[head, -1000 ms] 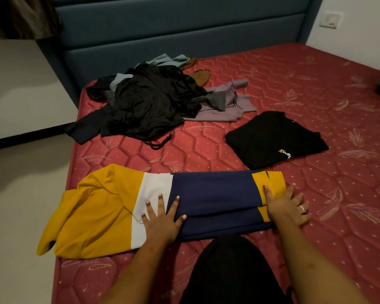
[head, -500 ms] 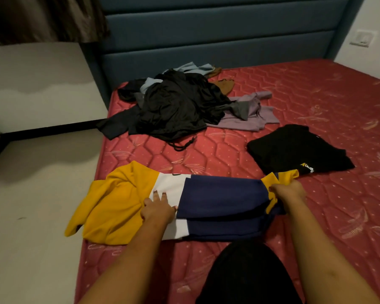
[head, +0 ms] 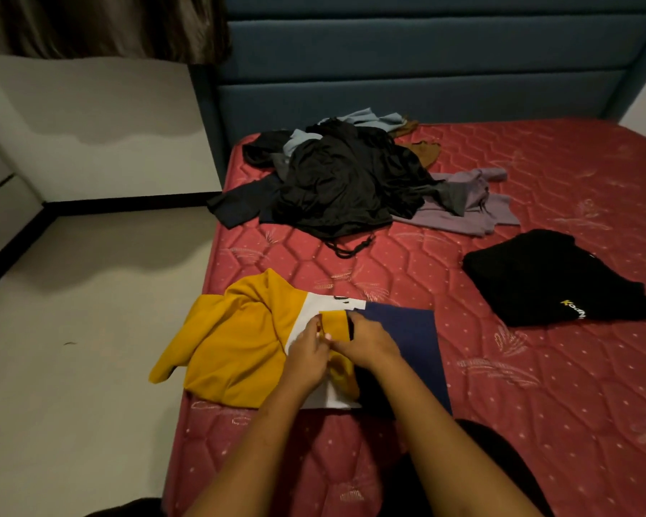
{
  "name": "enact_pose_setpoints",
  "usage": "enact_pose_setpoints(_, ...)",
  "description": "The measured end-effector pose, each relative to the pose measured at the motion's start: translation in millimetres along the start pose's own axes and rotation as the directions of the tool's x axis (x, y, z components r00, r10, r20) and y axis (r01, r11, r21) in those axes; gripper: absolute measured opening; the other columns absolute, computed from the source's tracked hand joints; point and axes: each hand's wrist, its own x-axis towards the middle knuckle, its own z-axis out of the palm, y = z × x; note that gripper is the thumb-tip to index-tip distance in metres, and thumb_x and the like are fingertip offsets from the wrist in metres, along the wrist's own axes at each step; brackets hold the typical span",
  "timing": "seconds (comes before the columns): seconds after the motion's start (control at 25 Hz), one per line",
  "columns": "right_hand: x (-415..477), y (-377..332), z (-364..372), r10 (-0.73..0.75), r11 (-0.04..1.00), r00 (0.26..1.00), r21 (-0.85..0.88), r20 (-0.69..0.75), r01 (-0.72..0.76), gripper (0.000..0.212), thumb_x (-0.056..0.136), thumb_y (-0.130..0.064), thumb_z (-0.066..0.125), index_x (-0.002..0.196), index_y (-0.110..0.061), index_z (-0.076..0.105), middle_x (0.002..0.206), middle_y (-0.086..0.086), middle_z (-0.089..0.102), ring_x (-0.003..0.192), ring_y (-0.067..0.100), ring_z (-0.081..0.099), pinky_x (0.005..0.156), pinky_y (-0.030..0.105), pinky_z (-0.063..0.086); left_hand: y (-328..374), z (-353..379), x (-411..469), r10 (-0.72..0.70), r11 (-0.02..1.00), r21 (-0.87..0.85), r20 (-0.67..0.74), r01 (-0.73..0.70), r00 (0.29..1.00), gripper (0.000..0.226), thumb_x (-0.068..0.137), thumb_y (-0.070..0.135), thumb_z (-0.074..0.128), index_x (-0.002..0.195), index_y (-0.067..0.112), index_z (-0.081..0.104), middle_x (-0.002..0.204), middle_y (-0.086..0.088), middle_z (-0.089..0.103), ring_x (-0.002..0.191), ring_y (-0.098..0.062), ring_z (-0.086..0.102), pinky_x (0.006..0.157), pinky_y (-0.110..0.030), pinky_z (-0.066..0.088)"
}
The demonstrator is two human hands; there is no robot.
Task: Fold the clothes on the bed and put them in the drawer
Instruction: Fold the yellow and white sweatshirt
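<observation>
Right hand (head: 368, 343) and left hand (head: 308, 354) are both pinching the folded-over hem of the shirt (head: 407, 348); its unfolded yellow end is lying at nine o'clock.

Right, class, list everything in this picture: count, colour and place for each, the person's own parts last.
mattress: one, red quilted, right half of view
headboard: one, blue, behind it
colour-block top: one, yellow, white, navy, part folded, near left mattress edge
folded top: one, black, small lettering, to its right
unfolded pile: one heap, black, grey-blue, brown, lilac, by the headboard
curtain: one, dark, top left
drawer front: one, white, far left
floor: pale, left
left grip: one hand, pinching the top's yellow end
right grip: one hand, holding the same end
</observation>
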Motion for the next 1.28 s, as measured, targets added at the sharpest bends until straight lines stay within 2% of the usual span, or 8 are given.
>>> enact_pose_setpoints(0.08,2,9,11,-0.068,0.987,0.996,-0.152,-0.056,0.059,0.053,0.093,-0.049,0.047,0.138,-0.022,0.044,0.136,0.006,0.051,0.123,0.030,0.045,0.096,0.042,0.043,3,4,-1,-0.025,0.998,-0.058,0.071,0.030,0.997,0.054,0.098,0.034,0.042,0.148,0.015,0.031,0.146,-0.010,0.044,0.132,-0.028,0.043,0.110,-0.037,0.034)
enact_pose_setpoints(0.2,4,33,22,-0.162,0.900,0.986,-0.416,-0.038,0.132,0.053,0.099,-0.046,0.033,0.150,-0.034,0.024,0.157,-0.003,0.023,0.141,0.027,0.020,0.110,0.050,0.022,-2,19,-2,-0.027,0.988,0.155,0.169,0.001,0.985,0.052,0.101,0.039,0.036,0.150,0.024,0.027,0.154,-0.007,0.031,0.139,-0.027,0.032,0.111,-0.034,0.024)
enact_pose_setpoints(0.32,4,55,32,-0.041,0.923,0.997,-0.381,0.062,0.061,0.057,0.098,-0.059,0.023,0.148,-0.051,-0.003,0.161,-0.012,-0.010,0.147,0.027,-0.012,0.111,0.061,-0.006,-1,29,-8,-0.066,0.912,0.410,0.191,-0.019,0.979,0.054,0.101,0.044,0.030,0.152,0.029,0.018,0.160,-0.001,0.012,0.142,-0.026,0.020,0.111,-0.043,0.023)
enact_pose_setpoints(0.48,15,73,25,0.101,0.937,0.994,-0.333,-0.036,-0.107,0.058,0.095,-0.066,0.014,0.147,-0.052,-0.006,0.160,-0.013,-0.012,0.146,0.030,-0.018,0.109,0.064,-0.011,5,42,-7,-0.034,0.837,0.536,0.253,-0.111,0.967,0.060,0.103,0.039,0.031,0.154,0.027,0.003,0.162,0.002,-0.004,0.148,-0.019,0.004,0.115,-0.051,0.010)
enact_pose_setpoints(0.6,16,89,18,0.280,0.941,0.948,-0.154,-0.148,-0.302,0.061,0.095,-0.066,0.020,0.149,-0.049,-0.003,0.161,-0.012,-0.008,0.146,0.033,-0.013,0.110,0.066,-0.002,5,45,1,-0.015,0.824,0.541,0.317,-0.167,0.948,0.065,0.102,0.039,0.032,0.154,0.022,-0.004,0.161,-0.002,-0.008,0.149,-0.024,-0.002,0.117,-0.051,0.007)
enact_pose_setpoints(0.8,12,98,-1,0.553,0.828,0.791,0.280,-0.261,-0.486,0.079,0.091,-0.058,0.047,0.152,-0.033,0.004,0.156,0.012,0.020,0.138,0.041,0.025,0.109,0.053,0.026,5,55,4,0.034,0.805,0.544,0.358,-0.238,0.933,0.069,0.102,0.040,0.034,0.153,0.017,-0.007,0.161,-0.006,-0.008,0.148,-0.026,-0.003,0.118,-0.044,0.011)
enact_pose_setpoints(1.04,14,117,-19,0.570,0.663,0.817,0.634,-0.083,-0.399,0.114,0.070,-0.025,0.082,0.152,-0.028,0.004,0.141,0.019,0.045,0.120,0.040,0.052,0.099,0.048,0.045,12,55,7,0.038,0.831,0.487,0.434,-0.269,0.900,0.069,0.103,0.038,0.033,0.152,0.015,-0.009,0.161,-0.006,-0.012,0.148,-0.025,-0.008,0.119,-0.041,0.008)
enact_pose_setpoints(1.28,1,113,-73,0.461,0.729,0.862,0.644,-0.211,-0.232,0.092,0.071,0.007,0.071,0.148,-0.026,0.031,0.137,0.017,0.050,0.117,0.037,0.053,0.097,0.045,0.047,15,43,0,0.032,0.872,0.448,0.349,-0.197,0.937,0.062,0.103,0.038,0.034,0.154,0.018,0.005,0.162,-0.002,0.002,0.148,-0.028,-0.002,0.118,-0.043,0.012)
